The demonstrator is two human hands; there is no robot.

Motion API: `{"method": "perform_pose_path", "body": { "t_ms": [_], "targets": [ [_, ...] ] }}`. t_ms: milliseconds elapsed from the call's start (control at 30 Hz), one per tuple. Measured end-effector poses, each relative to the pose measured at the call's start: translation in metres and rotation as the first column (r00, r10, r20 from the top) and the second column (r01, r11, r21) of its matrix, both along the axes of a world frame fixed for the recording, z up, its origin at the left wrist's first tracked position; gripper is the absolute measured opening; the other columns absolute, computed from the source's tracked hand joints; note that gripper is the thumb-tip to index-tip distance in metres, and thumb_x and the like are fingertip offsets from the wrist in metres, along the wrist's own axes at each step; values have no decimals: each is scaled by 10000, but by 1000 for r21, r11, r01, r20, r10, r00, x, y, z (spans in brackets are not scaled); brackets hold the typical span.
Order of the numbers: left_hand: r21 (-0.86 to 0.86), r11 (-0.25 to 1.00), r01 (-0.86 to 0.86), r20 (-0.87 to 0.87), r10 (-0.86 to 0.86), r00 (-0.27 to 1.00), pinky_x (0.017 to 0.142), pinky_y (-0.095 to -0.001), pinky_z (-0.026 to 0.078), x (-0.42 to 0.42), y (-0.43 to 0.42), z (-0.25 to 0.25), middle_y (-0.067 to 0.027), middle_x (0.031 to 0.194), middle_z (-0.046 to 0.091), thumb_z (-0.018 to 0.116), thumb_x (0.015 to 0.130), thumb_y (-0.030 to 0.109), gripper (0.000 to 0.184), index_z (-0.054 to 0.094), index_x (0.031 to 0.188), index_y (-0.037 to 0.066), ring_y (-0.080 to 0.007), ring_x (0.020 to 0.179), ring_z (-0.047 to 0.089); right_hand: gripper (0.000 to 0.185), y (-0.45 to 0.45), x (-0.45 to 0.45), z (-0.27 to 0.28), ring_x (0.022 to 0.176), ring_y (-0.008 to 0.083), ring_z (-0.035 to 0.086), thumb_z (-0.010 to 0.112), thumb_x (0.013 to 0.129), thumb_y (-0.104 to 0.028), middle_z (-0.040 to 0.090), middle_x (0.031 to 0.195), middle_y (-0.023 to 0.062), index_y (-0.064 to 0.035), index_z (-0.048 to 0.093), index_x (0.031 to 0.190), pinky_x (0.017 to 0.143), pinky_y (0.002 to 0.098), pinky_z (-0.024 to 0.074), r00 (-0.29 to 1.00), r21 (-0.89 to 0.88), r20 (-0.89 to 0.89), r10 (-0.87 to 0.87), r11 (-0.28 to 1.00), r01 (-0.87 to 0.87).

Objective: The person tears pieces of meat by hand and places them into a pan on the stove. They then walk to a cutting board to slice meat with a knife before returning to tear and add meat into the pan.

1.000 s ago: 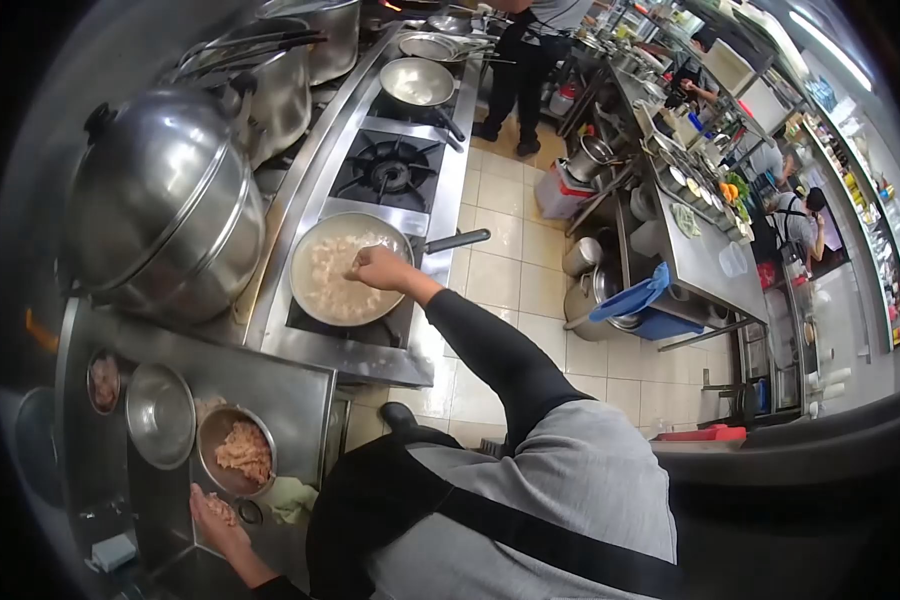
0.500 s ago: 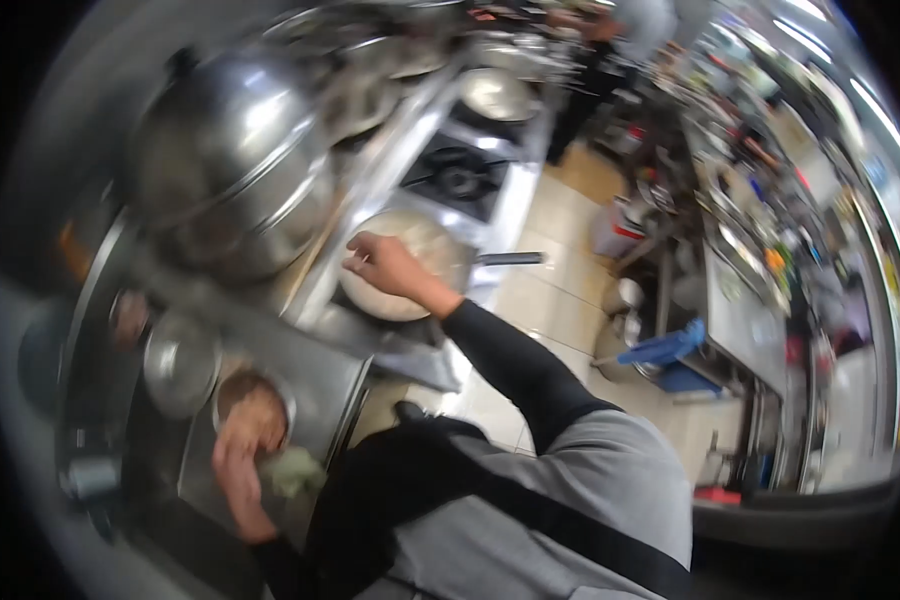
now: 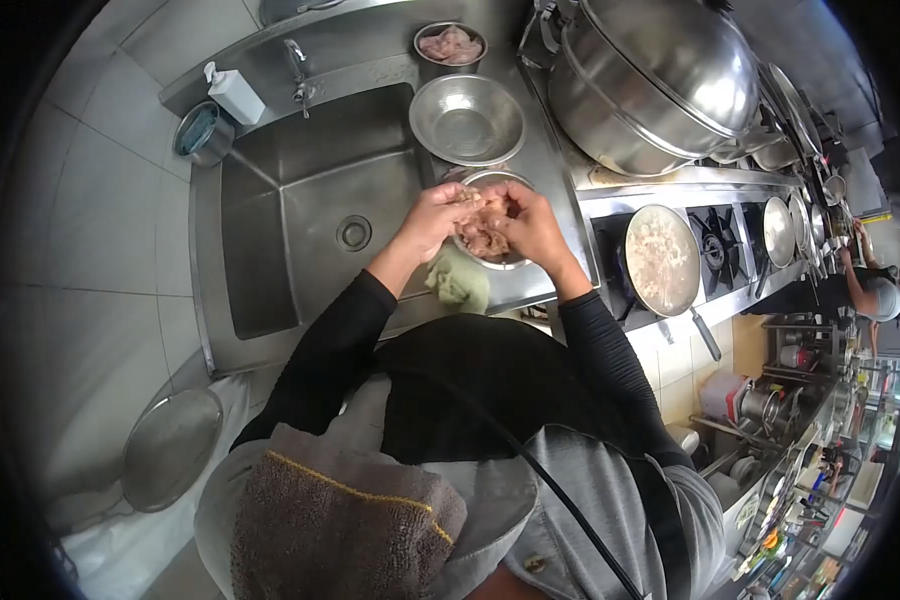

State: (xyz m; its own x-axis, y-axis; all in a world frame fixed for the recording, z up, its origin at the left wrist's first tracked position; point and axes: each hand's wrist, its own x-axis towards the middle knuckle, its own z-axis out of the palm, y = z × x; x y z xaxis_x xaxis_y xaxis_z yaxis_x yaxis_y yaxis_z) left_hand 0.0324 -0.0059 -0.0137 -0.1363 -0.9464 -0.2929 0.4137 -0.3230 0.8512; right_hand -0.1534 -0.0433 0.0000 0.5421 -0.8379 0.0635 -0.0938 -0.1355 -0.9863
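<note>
Both my hands meet over a small steel bowl (image 3: 515, 264) on the counter beside the sink. Pinkish-brown pieces of raw meat (image 3: 484, 238) fill it. My left hand (image 3: 436, 222) has its fingers closed on meat at the bowl's left side. From the right, my right hand (image 3: 534, 234) curls its fingers round meat too. My fingers partly hide the pieces. A pale green cloth (image 3: 458, 281) lies against the bowl's near side. Just beyond stands a wide, shallow steel bowl (image 3: 467, 120), and behind that a steel pot (image 3: 450, 70) holds pale pink meat.
Left is a deep steel sink (image 3: 320, 160) with a tap (image 3: 298, 75), soap bottle (image 3: 234, 94) and small pot (image 3: 204, 135). Right, a frying pan (image 3: 662, 260) holding pale pieces sits on the stove, handle jutting out. A big domed steamer (image 3: 660, 80) stands behind. Another person (image 3: 878, 292) works farther right.
My view has swung toward the sink. My right hand has moved from above the frying pan to the meat bowl, joining my left hand there.
</note>
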Motion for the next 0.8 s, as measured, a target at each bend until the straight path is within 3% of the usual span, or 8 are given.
{"method": "perform_pose_path", "body": {
  "t_ms": [67,233,433,500,600,700,733,800],
  "targets": [
    [3,999,53,-88,-52,995,675,-265,528,12,5,-2,-55,993,643,607,930,95,150,586,1066,34,-125,818,640,168,0,7,-1,779,59,595,654,839,29,648,894,3,-15,622,997,718,229,505,999,64,-9,-40,997,40],
    [23,999,31,-335,-22,942,723,-292,534,33,4,-14,-69,970,652,593,920,79,164,576,1081,49,-165,845,651,92,2,10,0,802,82,609,602,882,34,643,920,28,-27,599,950,730,236,512,920,417,332,-210,907,57],
    [2,999,35,-340,-33,940,801,-342,542,37,1,-25,-96,1023,658,590,914,100,179,578,1084,44,-201,925,658,183,10,5,21,948,159,631,568,890,38,647,1033,78,2,604,1066,863,290,516,853,574,404,-331,818,46],
    [-2,1000,21,-352,-21,936,830,-356,538,20,6,-18,-93,1054,655,605,917,146,207,581,1096,46,-214,963,651,307,9,6,15,1000,196,638,539,879,53,647,1101,118,40,575,1184,903,308,509,921,359,323,-215,929,91],
    [18,1000,-16,-441,22,897,852,-346,528,1,11,2,-70,1076,652,610,921,139,216,584,1116,51,-206,990,646,397,16,15,17,995,248,655,568,838,33,641,1137,185,34,555,1235,865,333,516,960,-350,-63,-274,907,236],
    [-29,999,-38,-391,23,920,854,-329,521,-10,14,0,-60,1087,648,596,927,106,199,585,1120,59,-184,991,638,466,15,7,22,968,137,641,637,835,43,635,1138,175,18,517,1285,836,277,516,922,-212,-269,-280,951,227],
    [-11,999,-49,-354,42,934,841,-317,520,-14,13,0,-58,1086,645,575,932,79,194,583,1125,62,-170,989,630,399,14,3,21,921,254,647,681,773,-19,623,1098,209,16,587,1159,779,329,506,932,-156,-241,-269,959,237],
    [16,999,-45,-315,48,948,833,-313,520,-17,11,3,-59,1077,643,572,930,72,199,578,1129,63,-164,985,626,420,7,-7,7,935,221,630,692,771,-26,625,1099,170,4,574,1173,791,298,497,928,-296,-217,-303,926,233]
  ]
}}
